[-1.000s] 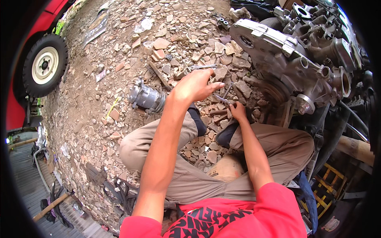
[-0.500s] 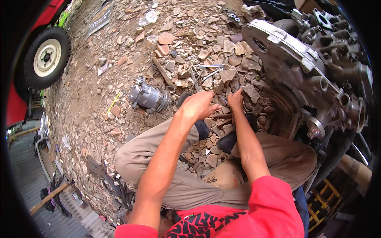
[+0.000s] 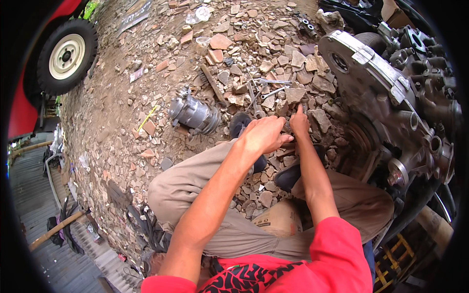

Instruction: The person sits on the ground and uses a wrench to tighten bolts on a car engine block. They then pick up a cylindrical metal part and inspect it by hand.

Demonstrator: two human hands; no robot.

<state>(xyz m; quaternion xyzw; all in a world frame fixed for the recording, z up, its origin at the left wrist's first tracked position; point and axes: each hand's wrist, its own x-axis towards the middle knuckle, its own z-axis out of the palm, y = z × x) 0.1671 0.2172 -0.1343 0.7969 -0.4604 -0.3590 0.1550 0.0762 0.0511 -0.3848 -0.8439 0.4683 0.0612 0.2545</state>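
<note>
My left hand (image 3: 266, 135) is over the stones between my shoes, its fingers bent together and the thumb stretched toward my right hand. What lies under its fingers is hidden. Close beside it, my right hand (image 3: 299, 124) reaches down with the index finger extended and the other fingers curled; anything in its grip is too small or covered to name. An open-end wrench (image 3: 258, 113) lies just beyond my left knuckles. Farther out, two more wrenches, one thin and silver (image 3: 273, 81) and one thicker (image 3: 276, 92), rest on the rubble.
To the left sits a metal cylindrical compressor (image 3: 194, 115) with a pulley. A large engine (image 3: 391, 97) stands close on my right. A wooden stick (image 3: 213, 84) lies on the broken stones. A red vehicle's wheel (image 3: 66, 56) is at the far left.
The whole view has shifted slightly, moving the scene right and down. My left hand has come closer to my right hand, and a metal piece seen between them is now covered.
</note>
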